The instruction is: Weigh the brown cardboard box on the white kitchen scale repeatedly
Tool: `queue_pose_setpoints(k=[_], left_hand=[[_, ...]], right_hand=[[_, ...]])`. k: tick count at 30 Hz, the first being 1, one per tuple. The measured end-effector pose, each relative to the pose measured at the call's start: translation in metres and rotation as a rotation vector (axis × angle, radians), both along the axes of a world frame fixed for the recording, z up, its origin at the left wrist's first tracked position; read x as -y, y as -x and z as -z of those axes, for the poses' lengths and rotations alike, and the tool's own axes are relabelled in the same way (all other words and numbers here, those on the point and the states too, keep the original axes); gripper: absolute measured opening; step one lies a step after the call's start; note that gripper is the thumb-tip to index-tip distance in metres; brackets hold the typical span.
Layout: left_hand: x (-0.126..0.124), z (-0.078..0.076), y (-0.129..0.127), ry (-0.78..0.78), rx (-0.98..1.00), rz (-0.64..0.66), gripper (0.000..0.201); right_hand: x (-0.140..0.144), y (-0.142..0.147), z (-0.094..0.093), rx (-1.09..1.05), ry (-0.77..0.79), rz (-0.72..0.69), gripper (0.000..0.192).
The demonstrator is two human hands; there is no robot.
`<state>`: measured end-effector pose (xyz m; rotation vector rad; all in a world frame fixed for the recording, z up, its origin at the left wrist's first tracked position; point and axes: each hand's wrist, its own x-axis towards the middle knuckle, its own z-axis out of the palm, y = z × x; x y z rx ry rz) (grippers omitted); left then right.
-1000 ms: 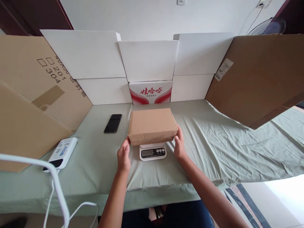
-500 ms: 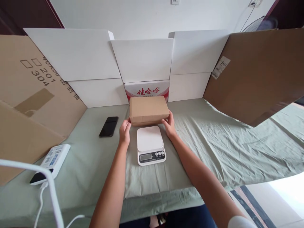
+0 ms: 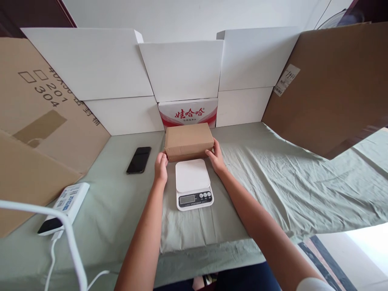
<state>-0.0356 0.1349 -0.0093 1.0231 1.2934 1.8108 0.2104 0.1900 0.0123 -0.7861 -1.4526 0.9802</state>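
Observation:
A small brown cardboard box point(image 3: 189, 139) sits between my two hands, just behind a white kitchen scale point(image 3: 192, 176). My left hand point(image 3: 161, 167) grips the box's near left corner, thumb up along its edge. On the right end, my right hand point(image 3: 216, 157) has its thumb on the front face and its fingers around the side. The scale's plate is bare, and its display and buttons face me. I cannot tell whether the box rests fully on the cloth. A black phone point(image 3: 138, 160) lies flat to the left of my left hand.
White boxes point(image 3: 182, 70) and a red-printed carton point(image 3: 188, 112) wall off the back. Large cardboard sheets stand left point(image 3: 45, 141) and right point(image 3: 330, 89). A white power strip point(image 3: 65, 208) with a cable lies at left. A wrinkled green cloth point(image 3: 257, 161) covers the table.
The small box, still between both hands, has turned slightly and come a little lower or nearer, showing more of the printed carton behind. My view has tipped down slightly.

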Motion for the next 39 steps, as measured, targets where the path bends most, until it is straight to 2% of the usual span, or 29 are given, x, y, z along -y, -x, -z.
queue_pose_setpoints(k=[3,6,10,15,23,34,39], left_hand=[[0.002,-0.004,0.012,0.001,0.019,-0.049,0.058],[0.006,-0.007,0.024,-0.037,0.072,-0.126,0.059],[0.006,-0.008,0.026,-0.032,0.092,-0.12,0.06],[0.004,-0.006,0.011,0.052,0.059,-0.029,0.063],[0.008,-0.006,0.002,0.027,0.012,0.017,0.067],[0.01,-0.005,0.002,0.026,0.022,-0.015,0.067],[0.007,-0.002,0.004,0.059,0.04,-0.006,0.066]], right_hand=[[-0.004,-0.004,0.004,-0.02,0.04,0.023,0.071],[-0.008,-0.012,0.009,-0.071,0.095,0.118,0.072],[-0.013,-0.019,0.013,-0.117,0.154,0.179,0.069],[-0.013,-0.016,0.014,-0.088,0.164,0.091,0.066],[-0.008,-0.01,0.007,-0.016,0.079,-0.049,0.062],[-0.004,-0.009,0.001,-0.04,0.103,-0.037,0.068],[-0.005,-0.009,0.002,-0.037,0.078,-0.028,0.063]])
